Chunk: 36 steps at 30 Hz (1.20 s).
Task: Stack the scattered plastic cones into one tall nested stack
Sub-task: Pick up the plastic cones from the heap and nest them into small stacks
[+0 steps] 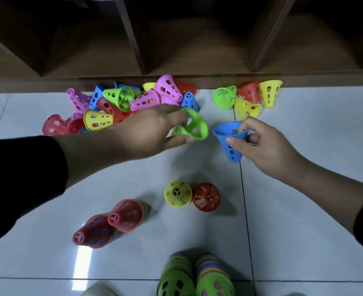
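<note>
Gripping a green cone (192, 127) on its side, the left hand (153, 133) has fingers (176, 117) curled over the rim and thumb underneath. Right hand (261, 144) pinches a blue cone (229, 142) at its wide rim, mouth up, narrow end pointing down toward the floor (304, 129). The two cones are near each other, not touching.

Behind the left hand, a loose pile of cones (123, 103) — pink, blue, green, yellow, red — lies jumbled against the base of a wooden shelf unit (176, 50). Part of the pile is hidden by the left wrist. A smaller cluster (249, 97) of green, red and yellow cones sits to the right of it, just beyond the blue cone.

Nearer the person: a yellow cone (178, 193) and a red cone (206, 197) stand touching, narrow ends up. Left of them, two red-topped stacks (112, 223) lean side by side. At the lower edge, two green-topped stacks (195, 278) with many coloured rims stand together, partly cut off. Dark sleeves on both arms.
</note>
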Available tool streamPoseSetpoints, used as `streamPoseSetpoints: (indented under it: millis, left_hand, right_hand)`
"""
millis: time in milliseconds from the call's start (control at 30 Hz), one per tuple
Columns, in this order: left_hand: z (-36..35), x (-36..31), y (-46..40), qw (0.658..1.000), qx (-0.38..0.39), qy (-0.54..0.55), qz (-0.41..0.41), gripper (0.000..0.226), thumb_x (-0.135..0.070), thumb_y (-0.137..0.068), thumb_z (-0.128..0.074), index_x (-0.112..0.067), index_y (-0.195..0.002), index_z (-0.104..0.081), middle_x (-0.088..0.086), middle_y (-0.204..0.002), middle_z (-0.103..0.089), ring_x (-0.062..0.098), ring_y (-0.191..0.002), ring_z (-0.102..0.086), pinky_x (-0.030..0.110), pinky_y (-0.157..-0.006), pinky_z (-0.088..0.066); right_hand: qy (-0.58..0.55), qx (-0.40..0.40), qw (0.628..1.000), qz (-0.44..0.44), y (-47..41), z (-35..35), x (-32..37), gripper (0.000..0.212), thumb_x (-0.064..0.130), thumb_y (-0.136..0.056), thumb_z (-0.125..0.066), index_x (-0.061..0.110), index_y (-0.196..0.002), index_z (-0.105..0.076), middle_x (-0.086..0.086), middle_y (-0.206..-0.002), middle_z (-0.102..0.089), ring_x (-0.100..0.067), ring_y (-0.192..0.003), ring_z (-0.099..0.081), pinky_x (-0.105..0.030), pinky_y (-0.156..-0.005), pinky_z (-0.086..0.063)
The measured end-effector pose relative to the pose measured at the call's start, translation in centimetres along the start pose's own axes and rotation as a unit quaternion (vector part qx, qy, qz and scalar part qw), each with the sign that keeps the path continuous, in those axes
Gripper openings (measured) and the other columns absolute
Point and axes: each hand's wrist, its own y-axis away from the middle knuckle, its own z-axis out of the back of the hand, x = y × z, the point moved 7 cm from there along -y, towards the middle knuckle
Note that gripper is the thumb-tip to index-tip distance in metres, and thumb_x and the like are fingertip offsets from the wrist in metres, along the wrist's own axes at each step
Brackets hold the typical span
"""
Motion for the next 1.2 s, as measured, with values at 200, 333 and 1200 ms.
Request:
streamPoseSetpoints:
  millis: [200, 333, 1200]
  left_hand:
    - [-1.5, -2.0, 8.9, 0.957, 0.078, 0.181, 0.211, 0.045, -0.046, -0.079, -0.076, -0.029, -0.109, -0.047, -0.01, -0.091, -0.057, 0.006, -0.074, -0.056, 0.021, -0.064, -0.044]
    - [-3.3, -3.8, 10.2, 0.968, 0.179, 0.067, 0.165, 0.079, -0.049, -0.084, -0.069, -0.035, -0.149, -0.028, -0.005, -0.115, -0.056, 0.016, -0.095, -0.059, 0.026, -0.08, -0.047]
    - [-0.8, 1.5, -4.7, 0.967, 0.106, -0.059, 0.225, 0.051, -0.04, -0.096, -0.054, -0.021, -0.141, -0.043, 0.007, -0.128, -0.055, 0.029, -0.11, -0.057, 0.036, -0.087, -0.047]
  right_hand:
    - [0.196, 0.14, 0.971, 0.009, 5.9, -1.6, 4.5, 0.034, 0.047, -0.083, -0.069, 0.038, -0.106, -0.046, 0.02, -0.084, -0.057, -0.002, -0.066, -0.052, -0.015, -0.058, -0.039]
    - [0.413, 0.231, 0.88, 0.041, 7.9, -5.0, 5.3, 0.063, 0.053, -0.088, -0.059, 0.04, -0.142, -0.029, 0.009, -0.12, -0.048, -0.016, -0.097, -0.057, -0.029, -0.078, -0.044]
    - [0.447, 0.02, 0.887, -0.116, -1.0, 7.4, -1.3, 0.062, 0.052, -0.094, -0.055, 0.02, -0.146, -0.04, -0.011, -0.135, -0.051, -0.031, -0.118, -0.055, -0.039, -0.093, -0.049]
